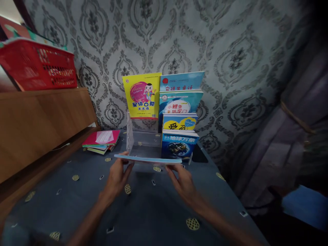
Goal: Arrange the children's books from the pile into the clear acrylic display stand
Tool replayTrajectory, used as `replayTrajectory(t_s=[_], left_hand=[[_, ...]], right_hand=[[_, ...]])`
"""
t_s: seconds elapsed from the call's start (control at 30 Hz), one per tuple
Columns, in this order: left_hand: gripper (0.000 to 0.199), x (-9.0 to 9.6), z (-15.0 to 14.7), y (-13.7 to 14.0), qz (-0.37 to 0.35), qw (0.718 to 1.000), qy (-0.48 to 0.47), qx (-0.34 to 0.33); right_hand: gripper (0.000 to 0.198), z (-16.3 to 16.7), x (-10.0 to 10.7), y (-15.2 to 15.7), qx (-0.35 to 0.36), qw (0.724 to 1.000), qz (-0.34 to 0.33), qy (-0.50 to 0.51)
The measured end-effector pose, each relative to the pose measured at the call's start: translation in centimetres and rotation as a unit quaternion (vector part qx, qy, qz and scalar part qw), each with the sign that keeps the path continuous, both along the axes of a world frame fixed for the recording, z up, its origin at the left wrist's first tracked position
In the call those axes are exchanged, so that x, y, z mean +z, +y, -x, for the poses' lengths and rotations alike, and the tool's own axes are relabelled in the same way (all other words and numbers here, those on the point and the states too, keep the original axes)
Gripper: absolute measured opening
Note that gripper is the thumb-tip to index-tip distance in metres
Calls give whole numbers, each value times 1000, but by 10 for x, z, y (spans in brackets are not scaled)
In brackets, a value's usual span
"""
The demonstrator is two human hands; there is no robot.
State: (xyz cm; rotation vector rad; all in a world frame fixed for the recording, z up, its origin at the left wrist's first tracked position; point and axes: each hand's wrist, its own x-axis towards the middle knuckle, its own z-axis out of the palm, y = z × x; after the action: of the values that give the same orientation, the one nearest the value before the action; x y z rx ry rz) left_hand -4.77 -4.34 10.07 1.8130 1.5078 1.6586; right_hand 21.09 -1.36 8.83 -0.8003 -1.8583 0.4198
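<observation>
Between my two hands is a thin book (148, 160), seen nearly edge-on, its pale blue edge facing me. My left hand (118, 174) grips its left end, and my right hand (180, 176) grips the right end. Just beyond stands a clear tiered book rack (130, 131). A yellow workbook (143, 97) leans upright at the rack's back left. Down its right column stand a light blue book (181, 81), a teal book (180, 102), a blue and yellow book (179, 122) and, in front, a dark blue book with an Earth picture (179, 145).
A small pile of books (102, 140) with a pink cover on top lies left of the rack. Further left, a red basket (51, 66) sits on a wooden headboard (46, 126). Patterned dark cloth (153, 212) covers the surface; a curtain (274, 136) hangs at right.
</observation>
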Motion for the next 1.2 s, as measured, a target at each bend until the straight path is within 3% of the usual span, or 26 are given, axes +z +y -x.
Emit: replayTrajectory(t_s=[0.23, 0.4, 0.67, 0.83, 1.0, 1.2], left_hand=[[24, 10, 21, 35, -85, 996, 15, 7], [19, 22, 30, 53, -138, 987, 78, 15], [30, 51, 38, 78, -194, 977, 87, 34], [27, 81, 42, 104, -223, 971, 76, 42], [24, 111, 47, 136, -206, 976, 65, 5], [45, 128, 50, 164, -184, 981, 64, -14]], right_hand=[[30, 20, 16, 41, 58, 996, -57, -26], [31, 31, 28, 64, 46, 991, -122, -31], [33, 35, 62, 81, 47, 979, -188, -63], [28, 41, 97, 96, 14, 978, -198, -64], [16, 51, 127, 124, -24, 980, -188, -59], [18, 55, 145, 146, -33, 984, -164, -63]])
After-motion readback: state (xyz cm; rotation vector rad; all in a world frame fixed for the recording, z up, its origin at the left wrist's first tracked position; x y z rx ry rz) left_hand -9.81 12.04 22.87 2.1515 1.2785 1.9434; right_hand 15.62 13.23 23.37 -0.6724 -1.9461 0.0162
